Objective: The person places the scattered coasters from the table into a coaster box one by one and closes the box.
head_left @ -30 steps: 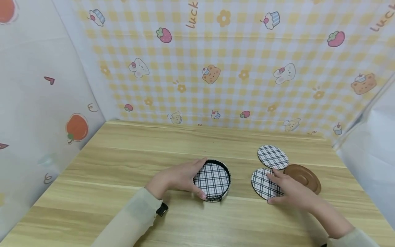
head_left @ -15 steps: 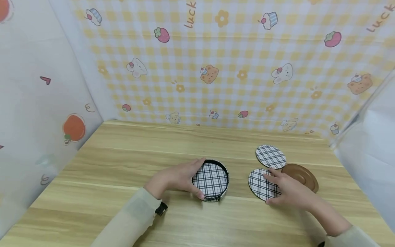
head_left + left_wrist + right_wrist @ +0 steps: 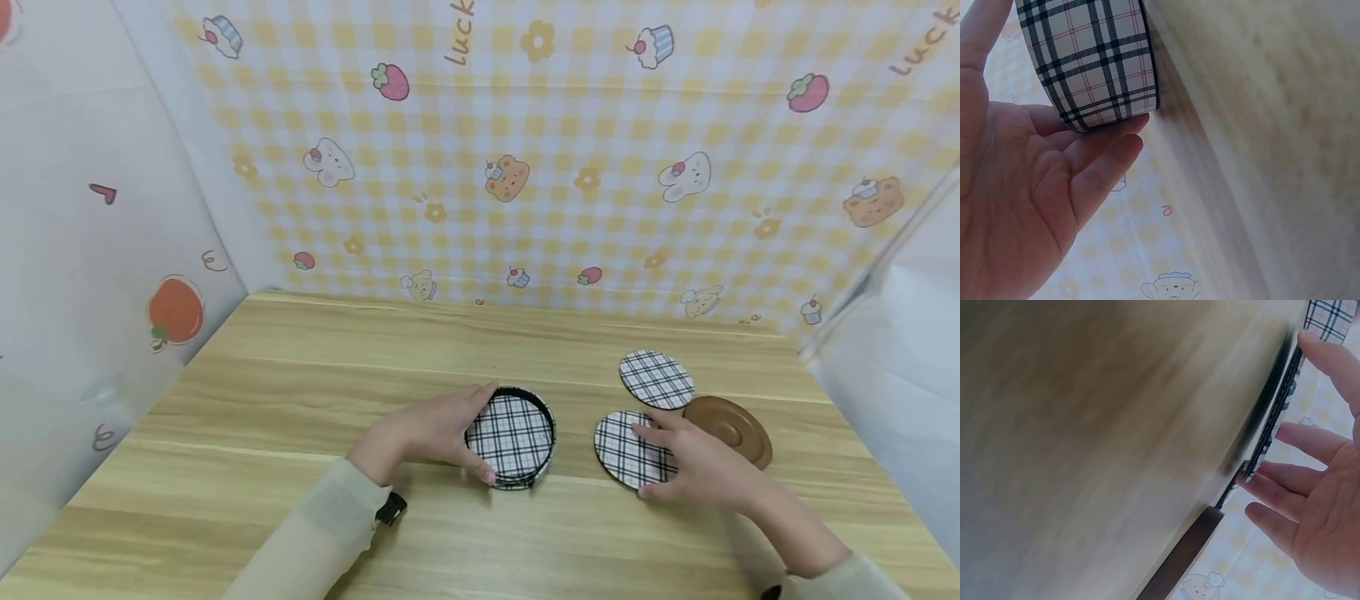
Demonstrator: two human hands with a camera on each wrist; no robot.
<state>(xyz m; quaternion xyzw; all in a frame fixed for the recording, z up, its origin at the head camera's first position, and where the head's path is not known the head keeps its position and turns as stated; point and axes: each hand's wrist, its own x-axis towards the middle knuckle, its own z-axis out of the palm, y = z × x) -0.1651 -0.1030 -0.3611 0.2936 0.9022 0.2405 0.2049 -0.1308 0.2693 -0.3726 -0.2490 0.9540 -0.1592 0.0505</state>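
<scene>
My left hand (image 3: 442,429) holds a round, open-topped plaid coaster holder (image 3: 553,437) on the wooden table, thumb at its near side and fingers at the far side. Inside lies a matching plaid disc (image 3: 513,435). In the left wrist view the holder's checked outer wall (image 3: 1097,62) stands by the palm. To the right, my right hand (image 3: 697,467) grips a round plaid coaster (image 3: 628,450) by its edge, thumb near and fingers far, covering its right part. The right wrist view shows this coaster edge-on (image 3: 1272,419), slightly off the table along part of its rim.
A second plaid coaster (image 3: 657,380) lies flat behind the right hand. Beside it is a brown, saucer-like round piece (image 3: 738,429), partly behind that hand. A yellow checked cloth (image 3: 555,125) hangs at the table's (image 3: 322,358) back edge, with white sheets at both sides.
The coaster in my right hand has shifted slightly left, away from the brown piece. My left hand and the holder stay in place. The head view has swung a little.
</scene>
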